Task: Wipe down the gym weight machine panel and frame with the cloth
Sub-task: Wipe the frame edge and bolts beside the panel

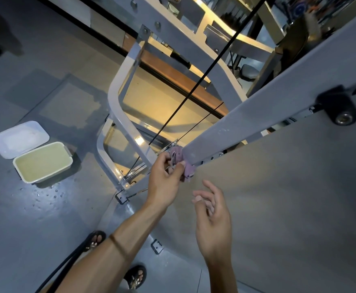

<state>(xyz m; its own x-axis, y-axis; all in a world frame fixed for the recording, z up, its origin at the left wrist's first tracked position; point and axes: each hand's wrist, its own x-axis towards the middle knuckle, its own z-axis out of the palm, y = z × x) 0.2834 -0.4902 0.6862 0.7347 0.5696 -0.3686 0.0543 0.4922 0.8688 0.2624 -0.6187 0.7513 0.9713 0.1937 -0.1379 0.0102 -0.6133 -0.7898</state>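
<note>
- Head view: the left hand (165, 176) pinches a crumpled purple cloth (182, 163) between thumb and curled fingers and presses it against the lower end of a long grey painted metal frame beam (257, 115), just where that beam meets the wide flat grey panel (289, 197) of the weight machine.
- The right hand (213, 216) hangs in front of the panel, just below the cloth, with loosely spread fingers that hold nothing; whether it touches the panel cannot be told.
- Behind the cloth stands a bent grey tubular frame (118, 115), with a thin black cable (194, 89) running up past it.
- On the grey floor (35, 218) to the left, well apart from the hands, sits a white rectangular plastic tub of pale yellowish liquid (43, 161), touching its white lid (18, 138). Small drops lie on the floor near the tub.
- A black knob (339, 106) sticks out on the beam's upper right part.
- Two feet in dark sandals (135, 275) stand at the panel's foot.
- Progress, as a judgement: the cloth is at work on the beam's lowest end, so wiping is under way. No clear wet streaks mark the panel or the tubular frame, so how much is already cleaned cannot be told; the broad panel and the rest of the frame probably remain.
</note>
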